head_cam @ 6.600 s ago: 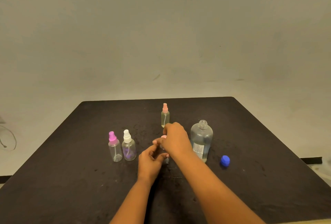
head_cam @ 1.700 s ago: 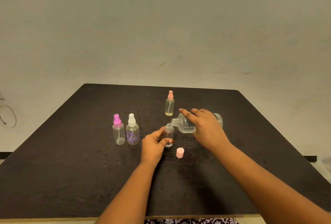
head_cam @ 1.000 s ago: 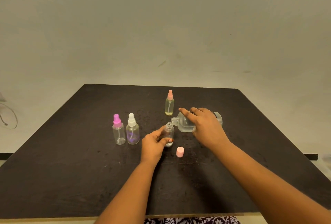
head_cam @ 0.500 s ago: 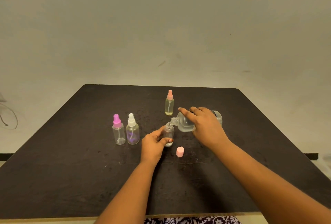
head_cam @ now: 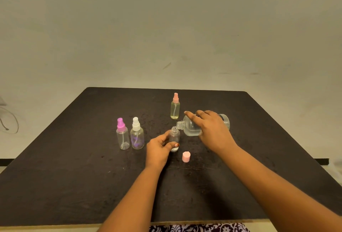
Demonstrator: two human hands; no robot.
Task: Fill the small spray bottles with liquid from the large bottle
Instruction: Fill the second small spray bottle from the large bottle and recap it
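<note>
**Pouring into one open bottle — most of the job left**

The right hand (head_cam: 212, 131) is gripping the large bottle (head_cam: 190, 129) from above, fingers curled round its body. It is tipping the bottle almost flat, neck pointing left and slightly down. The mouth is sitting right at the mouth of the small open bottle (head_cam: 174, 136); I cannot tell whether they are touching. The left hand (head_cam: 159, 149) is pinching that small bottle low on its body between thumb and fingers, holding it upright on the table (head_cam: 74, 176) near the centre. No stream is showing clearly. Only a thin pale layer is showing at the small bottle's base, so I am judging this fill as barely begun. Its pink cap (head_cam: 186, 157) is lying on the table just to its right, apart from both hands.

Progress, judged:
- The tall pink-topped bottle (head_cam: 175, 108) is standing behind the pour with yellowish liquid nearly to the shoulder and its sprayer on, so it is probably finished.
- The magenta-topped bottle (head_cam: 122, 135) and the white-topped bottle (head_cam: 137, 135) are standing side by side to the left, sprayers on.
- The magenta-topped one is looking empty. The white-topped one is showing a purple tint that I cannot read as liquid or print.
- So the current fill, its recapping and likely two more fills are looking outstanding.

The large bottle is clear, round-shouldered and uncapped, with a threaded neck. Clear liquid is pooling along its lower side — part full at a guess. Its base is sticking out past the right hand.
</note>
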